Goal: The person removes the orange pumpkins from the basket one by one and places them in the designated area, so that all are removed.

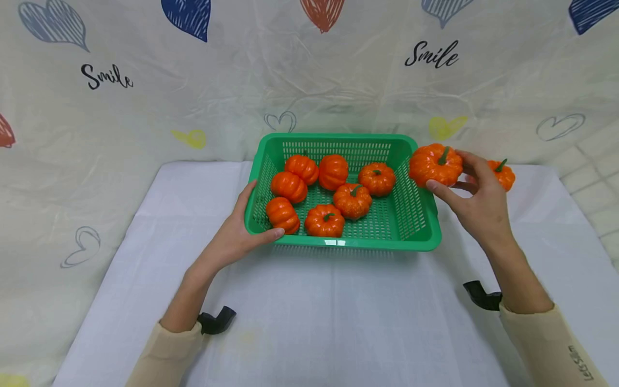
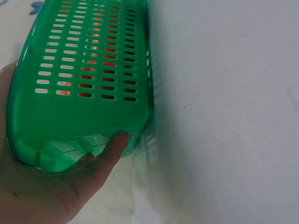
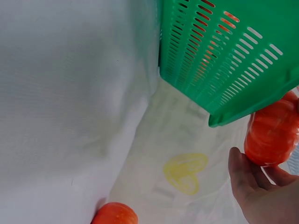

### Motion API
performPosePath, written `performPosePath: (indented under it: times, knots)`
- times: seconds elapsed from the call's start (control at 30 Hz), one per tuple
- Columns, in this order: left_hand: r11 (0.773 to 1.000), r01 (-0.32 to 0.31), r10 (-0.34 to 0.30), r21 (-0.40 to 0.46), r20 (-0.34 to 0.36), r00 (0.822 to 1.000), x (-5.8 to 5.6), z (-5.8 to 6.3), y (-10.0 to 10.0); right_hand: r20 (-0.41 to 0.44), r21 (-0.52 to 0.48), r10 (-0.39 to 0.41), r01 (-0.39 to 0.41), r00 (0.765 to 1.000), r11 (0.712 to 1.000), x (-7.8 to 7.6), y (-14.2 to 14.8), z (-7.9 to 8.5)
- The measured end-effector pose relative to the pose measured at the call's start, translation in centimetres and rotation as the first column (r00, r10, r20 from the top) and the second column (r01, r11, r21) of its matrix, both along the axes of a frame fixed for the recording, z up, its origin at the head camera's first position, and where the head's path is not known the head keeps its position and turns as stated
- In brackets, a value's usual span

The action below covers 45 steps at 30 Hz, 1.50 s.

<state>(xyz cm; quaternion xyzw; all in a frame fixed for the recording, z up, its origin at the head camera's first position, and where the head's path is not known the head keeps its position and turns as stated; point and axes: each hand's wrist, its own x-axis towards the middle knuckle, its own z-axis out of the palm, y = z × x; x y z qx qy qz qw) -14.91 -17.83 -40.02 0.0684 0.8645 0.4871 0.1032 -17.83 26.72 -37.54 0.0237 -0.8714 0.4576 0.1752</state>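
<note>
Near the far edge of a white cloth-covered counter (image 1: pixel 300 317), a rectangular green plastic basket (image 1: pixel 348 243) holds seven ribbed orange pumpkins (image 1: pixel 353 203). Fingers of the left hand (image 1: pixel 232 231) clamp its left end; those of the right hand (image 1: pixel 479 201) pinch an eighth pumpkin (image 1: pixel 430 167) beside the basket's right rim. A ninth pumpkin (image 1: pixel 505 176) sits near the far right corner.

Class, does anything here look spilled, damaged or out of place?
Nothing looks broken. A pumpkin beyond the right hand sits outside the basket, unlike the seven pumpkins inside; a faint yellowish mark breaks the white cloth.
</note>
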Motion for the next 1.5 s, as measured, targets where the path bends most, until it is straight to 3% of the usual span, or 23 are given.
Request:
performPosePath:
  times: [0.97, 1.2, 1.5]
  knots:
    - [1.000, -0.003, 0.003, 0.003, 0.010, 1.000, -0.2, 0.0, -0.1, 0.039, -0.045, -0.131, 0.133, 0.991, 0.990, -1.0, 2.1, -1.1]
    - [1.000, -0.005, 0.005, 0.001, 0.006, 1.000, -0.2, -0.1, -0.1, 0.016, -0.002, -0.193, 0.193, 0.981, 0.981, -1.3, 2.4, -1.1]
    - [1.000, -0.003, 0.003, 0.004, 0.003, 1.000, -0.1, 0.0, -0.1, 0.050, 0.060, -0.263, 0.260, 0.964, 0.964, -1.7, 2.9, -1.7]
